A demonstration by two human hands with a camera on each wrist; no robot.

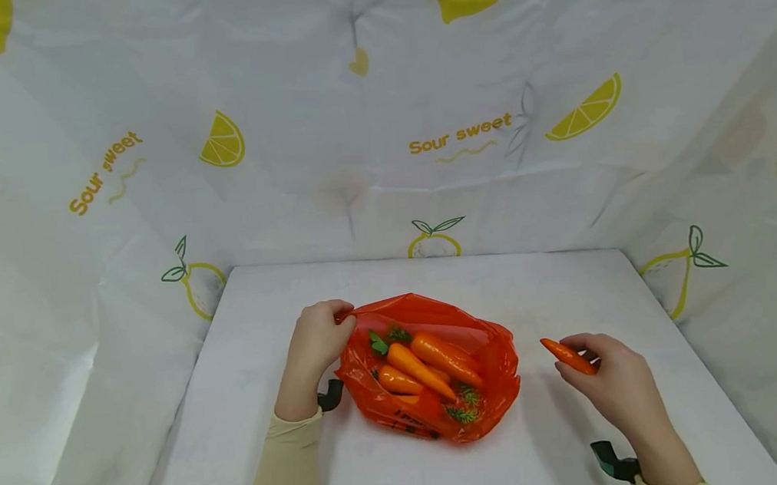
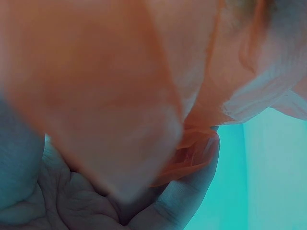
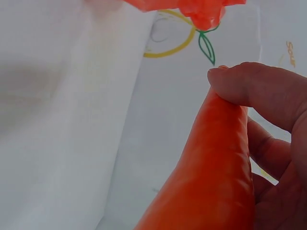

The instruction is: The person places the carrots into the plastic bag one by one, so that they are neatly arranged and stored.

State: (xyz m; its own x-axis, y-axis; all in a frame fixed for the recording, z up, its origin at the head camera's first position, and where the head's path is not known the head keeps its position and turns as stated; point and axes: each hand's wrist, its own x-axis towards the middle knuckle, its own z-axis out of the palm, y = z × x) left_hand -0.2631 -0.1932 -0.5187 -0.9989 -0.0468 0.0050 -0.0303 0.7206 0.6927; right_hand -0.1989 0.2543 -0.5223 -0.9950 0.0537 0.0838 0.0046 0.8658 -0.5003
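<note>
A red plastic bag [image 1: 503, 406] lies open in the middle of the table, with several orange carrots [image 1: 416, 367] and bits of green leaf inside. At the bag's left rim, my left hand [image 1: 317, 341] pinches the thin plastic; the left wrist view shows the film [image 2: 192, 148] between its curled fingers. My right hand [image 1: 611, 377] is to the right of the bag and apart from it. It grips a single carrot [image 1: 568, 356] between thumb and fingers, tip pointing up and left. Close up in the right wrist view, the carrot [image 3: 211, 167] looks smooth and shiny.
The white table [image 1: 538, 283] ends at a back edge, where a lemon-printed sheet [image 1: 324, 140] rises behind and along both sides. A dark wrist mount [image 1: 616, 463] sits at my right wrist, and another [image 1: 331, 395] at the left.
</note>
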